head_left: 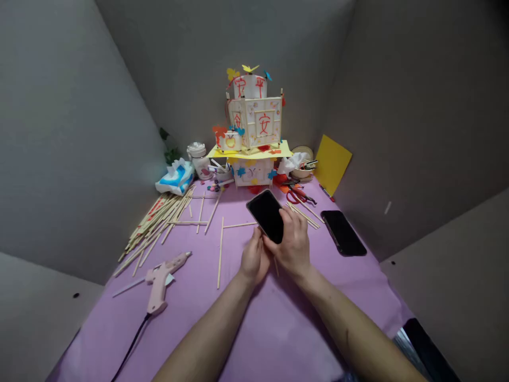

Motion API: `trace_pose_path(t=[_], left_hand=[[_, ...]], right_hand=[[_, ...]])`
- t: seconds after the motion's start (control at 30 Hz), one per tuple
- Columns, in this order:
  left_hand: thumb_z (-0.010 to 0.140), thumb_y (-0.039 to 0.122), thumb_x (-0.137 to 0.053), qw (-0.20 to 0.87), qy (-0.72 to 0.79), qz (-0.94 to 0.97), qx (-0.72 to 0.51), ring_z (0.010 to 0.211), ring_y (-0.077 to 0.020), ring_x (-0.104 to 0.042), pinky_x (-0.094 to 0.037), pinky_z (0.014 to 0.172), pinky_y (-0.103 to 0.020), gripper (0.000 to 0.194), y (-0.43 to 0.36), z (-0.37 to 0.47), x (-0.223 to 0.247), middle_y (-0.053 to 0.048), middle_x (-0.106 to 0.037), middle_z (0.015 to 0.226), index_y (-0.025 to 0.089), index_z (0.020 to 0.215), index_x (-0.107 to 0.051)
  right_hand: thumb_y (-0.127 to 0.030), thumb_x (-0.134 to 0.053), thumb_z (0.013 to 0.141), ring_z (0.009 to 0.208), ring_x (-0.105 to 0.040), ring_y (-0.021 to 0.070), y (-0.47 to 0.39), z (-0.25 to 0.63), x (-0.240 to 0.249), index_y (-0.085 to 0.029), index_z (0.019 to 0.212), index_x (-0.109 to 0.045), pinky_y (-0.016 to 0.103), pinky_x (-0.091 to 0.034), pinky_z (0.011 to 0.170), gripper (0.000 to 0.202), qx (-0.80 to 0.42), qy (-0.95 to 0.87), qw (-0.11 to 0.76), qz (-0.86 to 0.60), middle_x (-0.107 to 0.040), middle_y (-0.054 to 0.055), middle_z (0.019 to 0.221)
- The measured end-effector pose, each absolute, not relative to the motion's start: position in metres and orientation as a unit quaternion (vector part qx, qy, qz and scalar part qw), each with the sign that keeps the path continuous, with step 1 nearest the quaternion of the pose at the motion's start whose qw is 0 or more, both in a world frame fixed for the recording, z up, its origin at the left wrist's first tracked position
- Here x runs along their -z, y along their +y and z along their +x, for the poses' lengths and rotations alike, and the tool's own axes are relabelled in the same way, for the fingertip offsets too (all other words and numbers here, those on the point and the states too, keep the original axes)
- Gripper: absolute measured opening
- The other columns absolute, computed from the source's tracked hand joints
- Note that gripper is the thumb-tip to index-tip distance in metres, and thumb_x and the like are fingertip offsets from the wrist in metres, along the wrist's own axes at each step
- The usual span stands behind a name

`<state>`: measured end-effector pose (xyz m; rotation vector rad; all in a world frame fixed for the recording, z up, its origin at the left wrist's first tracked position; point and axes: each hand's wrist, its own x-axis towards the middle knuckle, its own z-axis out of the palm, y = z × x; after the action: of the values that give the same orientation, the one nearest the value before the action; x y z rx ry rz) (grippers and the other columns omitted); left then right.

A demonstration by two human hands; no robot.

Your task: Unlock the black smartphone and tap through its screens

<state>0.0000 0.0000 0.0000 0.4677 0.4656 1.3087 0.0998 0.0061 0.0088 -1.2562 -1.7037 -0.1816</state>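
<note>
The right hand (293, 244) grips a dark-screened phone (264, 213), its fingers closed over the near right side. The phone tilts above the table, its top end pointing away and to the left of that hand. The left hand (253, 258) is partly curled just under the phone's lower end, beside the right hand; whether it also grips the phone, I cannot tell.

Left of the left hand, thin wooden sticks (220, 254) lie on the purple cloth (274, 334), one upright in line with the view and another meeting it near its top and running towards the phone. Farther left is a pink glue gun (159, 281), nozzle towards the hands, its dark cord running towards the person. Beyond the glue gun, a pile of sticks (163, 220) fans out, with a tissue pack (177, 179) and a lidded jar (199, 161) behind it.

Straight beyond both hands stands a tiered paper structure (264, 122) with red characters and coloured cut-outs. Red-handled scissors (296, 196) lie beyond the right hand, and to its right are a second phone (343, 233), flat on the cloth, and, farther off, a leaning yellow card (332, 165)
</note>
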Motion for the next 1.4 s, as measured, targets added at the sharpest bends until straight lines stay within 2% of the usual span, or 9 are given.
trace_pose_path(t=[0.13, 0.23, 0.4, 0.5, 0.67, 0.9, 1.07, 1.2, 1.4], left_hand=[[0.092, 0.028, -0.063, 0.720, 0.224, 0.212, -0.621, 0.118, -0.0193, -0.061, -0.040, 0.110, -0.031, 0.027, -0.002, -0.009, 0.005, -0.008, -0.069, 0.121, 0.017, 0.116, -0.066], [0.093, 0.029, -0.061, 0.728, 0.232, 0.205, -0.612, 0.106, -0.0201, -0.067, -0.047, 0.103, -0.035, 0.027, 0.001, -0.022, 0.004, -0.008, -0.071, 0.114, 0.017, 0.116, -0.065], [0.100, 0.027, -0.045, 0.789, 0.230, 0.160, -0.546, 0.103, -0.0219, -0.070, -0.052, 0.099, -0.040, 0.032, 0.008, -0.038, 0.003, -0.013, -0.072, 0.115, 0.012, 0.124, -0.060], [0.101, 0.024, -0.042, 0.818, 0.228, 0.144, -0.509, 0.103, -0.0206, -0.070, -0.052, 0.100, -0.039, 0.031, 0.008, -0.038, 0.009, -0.013, -0.073, 0.113, 0.010, 0.121, -0.061], [0.101, 0.024, -0.043, 0.846, 0.221, 0.169, -0.455, 0.090, -0.0203, -0.073, -0.057, 0.090, -0.037, 0.027, 0.004, -0.037, 0.015, -0.011, -0.075, 0.102, 0.011, 0.113, -0.064], [0.099, 0.022, -0.049, 0.840, 0.225, 0.203, -0.451, 0.087, -0.0187, -0.072, -0.059, 0.085, -0.035, 0.022, 0.002, -0.039, 0.010, -0.009, -0.074, 0.100, 0.012, 0.112, -0.063], [0.098, 0.023, -0.051, 0.834, 0.253, 0.206, -0.446, 0.087, -0.0184, -0.072, -0.058, 0.085, -0.033, 0.022, 0.004, -0.039, 0.011, -0.010, -0.073, 0.102, 0.011, 0.112, -0.063], [0.097, 0.023, -0.053, 0.813, 0.263, 0.217, -0.472, 0.085, -0.0168, -0.072, -0.059, 0.082, -0.031, 0.020, 0.009, -0.039, 0.011, -0.009, -0.073, 0.100, 0.012, 0.110, -0.063], [0.095, 0.024, -0.055, 0.749, 0.307, 0.265, -0.523, 0.094, -0.0216, -0.071, -0.058, 0.086, -0.037, 0.026, 0.013, -0.041, 0.007, -0.013, -0.072, 0.111, 0.013, 0.118, -0.061]], right_hand=[[-0.036, -0.071, 0.080, 0.128, -0.046, 0.0361, -0.003, 0.096, -0.006, -0.026, 0.143, -0.036, 0.062, -0.041, 0.104, 0.073, 0.019, -0.698, 0.509, -0.504, -0.050, 0.016, 0.139], [-0.040, -0.078, 0.072, 0.128, -0.048, 0.0336, -0.003, 0.102, -0.008, -0.025, 0.142, -0.037, 0.058, -0.044, 0.104, 0.082, -0.167, -0.672, 0.547, -0.470, -0.049, 0.016, 0.142], [-0.044, -0.059, 0.085, 0.115, -0.062, 0.0238, 0.010, 0.120, -0.012, -0.026, 0.120, -0.061, 0.042, -0.052, 0.095, 0.039, -0.577, -0.427, 0.573, -0.395, -0.060, 0.008, 0.134], [-0.037, -0.060, 0.081, 0.094, -0.068, 0.0195, 0.014, 0.125, -0.015, -0.026, 0.109, -0.070, 0.033, -0.055, 0.080, 0.032, -0.704, -0.347, 0.520, -0.337, -0.070, 0.004, 0.117], [-0.024, -0.067, 0.073, 0.063, -0.059, 0.0113, 0.011, 0.132, -0.021, -0.023, 0.097, -0.075, 0.021, -0.046, 0.057, 0.025, -0.739, -0.345, 0.481, -0.321, -0.069, -0.001, 0.078], [-0.022, -0.081, 0.061, 0.057, -0.054, 0.0084, 0.014, 0.140, -0.020, -0.019, 0.085, -0.075, 0.021, -0.044, 0.056, 0.025, -0.744, -0.329, 0.466, -0.348, -0.066, -0.001, 0.070], [-0.019, -0.079, 0.063, 0.046, -0.037, 0.0035, 0.018, 0.141, -0.014, -0.017, 0.084, -0.074, 0.020, -0.043, 0.054, 0.023, -0.759, -0.318, 0.461, -0.333, -0.055, -0.006, 0.058], [-0.022, -0.074, 0.069, 0.059, -0.054, 0.0072, 0.020, 0.144, -0.011, -0.019, 0.095, -0.072, 0.020, -0.047, 0.058, 0.026, -0.751, -0.342, 0.460, -0.329, -0.065, -0.002, 0.077], [-0.010, -0.075, 0.061, 0.111, -0.063, 0.0213, 0.017, 0.141, -0.002, -0.027, 0.129, -0.050, 0.034, -0.052, 0.092, 0.074, -0.681, -0.487, 0.421, -0.350, -0.064, 0.006, 0.125]])
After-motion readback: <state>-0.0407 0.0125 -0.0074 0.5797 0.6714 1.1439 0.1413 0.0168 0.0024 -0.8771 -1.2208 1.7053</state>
